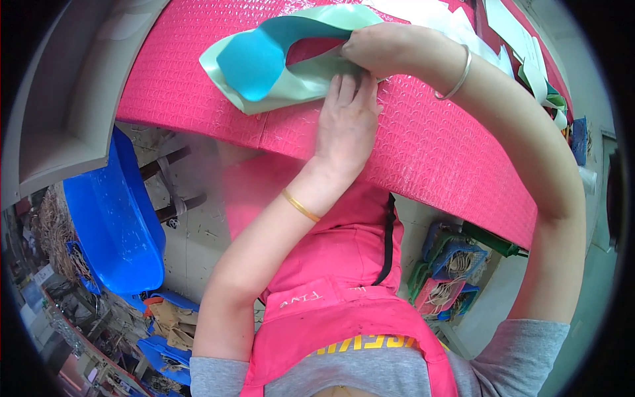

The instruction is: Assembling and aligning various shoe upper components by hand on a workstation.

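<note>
- Pink-covered table (456, 152): biggest thing on my feed. All the handwork sits at its front part.
- Blue plastic tub or seat (122, 231), can't tell which: left of the person, beyond the table edge, well apart from the work.
- Loose pale sheets (440, 26): upper right of the table, behind the right forearm.
- Green-and-blue piece (254, 66): lies on the table, bent into a loop, pink cover showing through the middle. Two layers or two faces of one sheet, can't tell. Step in hand, my read: lining up and pressing the edges where the loop's right end comes together. Next move, I'd say, calls for holding that join steady while the edge gets pressed along.
- Right hand (376, 51): fingers curled around the piece's right end, grasping it; thumb contact hidden from me.
- Left hand (345, 129): fingers laid straight on the lower edge, touching, just below the right hand. Pinching or only pressing, can't tell.
</note>
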The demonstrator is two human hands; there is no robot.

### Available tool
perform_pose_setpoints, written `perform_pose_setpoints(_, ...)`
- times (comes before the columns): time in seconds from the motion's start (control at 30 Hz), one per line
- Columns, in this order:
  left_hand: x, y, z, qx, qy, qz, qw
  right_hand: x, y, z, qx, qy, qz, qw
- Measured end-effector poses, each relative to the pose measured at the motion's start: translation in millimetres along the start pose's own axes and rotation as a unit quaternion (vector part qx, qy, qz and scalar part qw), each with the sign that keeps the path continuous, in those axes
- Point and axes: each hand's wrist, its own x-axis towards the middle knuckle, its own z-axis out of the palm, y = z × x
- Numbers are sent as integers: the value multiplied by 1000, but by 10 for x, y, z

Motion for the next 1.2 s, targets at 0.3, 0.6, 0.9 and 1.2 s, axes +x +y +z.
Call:
perform_pose_setpoints(0.3,176,147,189,57,83,1,995,-17,242,154,271,378,88,881)
perform_pose_setpoints(0.6,406,-99,-52,137,4,242,961,-450,220,42,22,25,158,987)
perform_pose_setpoints(0.9,228,-147,-78,20,-10,175,984,-340,234,230,242,34,204,948)
perform_pose_setpoints(1.2,300,-18,68,33,10,96,995,-269,278,435,16,117,124,985)
